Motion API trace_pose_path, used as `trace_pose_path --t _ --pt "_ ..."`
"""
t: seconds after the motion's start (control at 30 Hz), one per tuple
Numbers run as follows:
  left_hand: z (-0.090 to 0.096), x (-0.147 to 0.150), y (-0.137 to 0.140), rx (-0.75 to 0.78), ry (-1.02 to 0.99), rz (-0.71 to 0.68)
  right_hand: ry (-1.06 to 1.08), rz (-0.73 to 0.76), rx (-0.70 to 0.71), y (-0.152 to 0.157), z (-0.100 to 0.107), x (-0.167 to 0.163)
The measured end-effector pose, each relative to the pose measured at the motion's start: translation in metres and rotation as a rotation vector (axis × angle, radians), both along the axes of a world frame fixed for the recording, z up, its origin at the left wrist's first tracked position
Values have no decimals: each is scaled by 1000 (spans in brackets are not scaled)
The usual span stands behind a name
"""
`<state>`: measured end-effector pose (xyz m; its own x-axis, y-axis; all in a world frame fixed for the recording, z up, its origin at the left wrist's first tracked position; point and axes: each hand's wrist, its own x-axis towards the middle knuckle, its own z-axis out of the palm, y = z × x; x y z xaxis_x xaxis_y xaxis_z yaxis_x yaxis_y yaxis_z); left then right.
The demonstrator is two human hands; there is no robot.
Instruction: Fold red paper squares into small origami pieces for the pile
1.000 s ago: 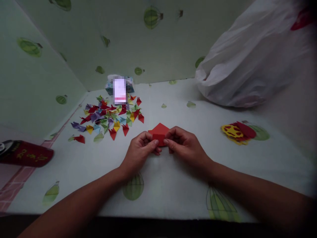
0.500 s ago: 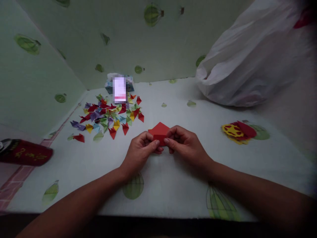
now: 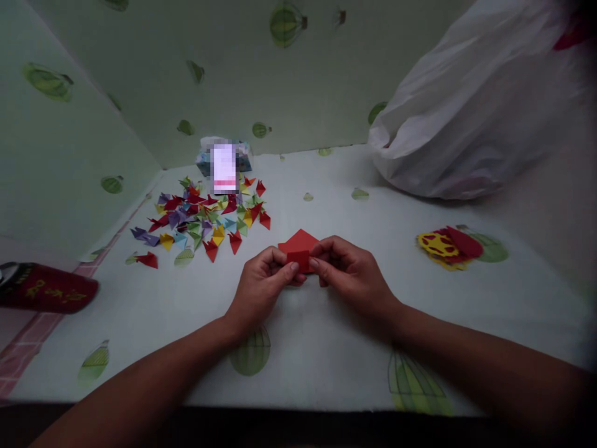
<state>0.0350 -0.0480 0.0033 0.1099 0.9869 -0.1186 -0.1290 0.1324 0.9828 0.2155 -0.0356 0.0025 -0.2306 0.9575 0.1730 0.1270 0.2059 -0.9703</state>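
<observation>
A small red sheet of folding paper is held between both hands over the middle of the table. Its far edge rises to a point, and a flap is folded up on the near side. My left hand pinches the left part of the flap with thumb and fingers. On the other side my right hand grips the right part, its thumb close to the left one. Fingers hide the paper's lower corners. Farther off to the left lies a pile of folded paper figures in many colours.
Behind the pile, a lit phone leans on a tissue box. A red can lies at the left edge. At right are yellow and red cut-out shapes and a large white plastic bag.
The fingers have shifted slightly on the red paper, and its near flap looks folded flatter. Both hands stay in nearly the same place.
</observation>
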Motion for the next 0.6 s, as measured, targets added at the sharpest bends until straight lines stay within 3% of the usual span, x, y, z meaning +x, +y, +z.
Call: trace_pose_path --t 0.4,0.6 --pt "2 -1 -2 34 39 -26 8 11 -15 1 0 0" --pt "4 0 -2 27 50 -49 -81 5 99 0 3 1"
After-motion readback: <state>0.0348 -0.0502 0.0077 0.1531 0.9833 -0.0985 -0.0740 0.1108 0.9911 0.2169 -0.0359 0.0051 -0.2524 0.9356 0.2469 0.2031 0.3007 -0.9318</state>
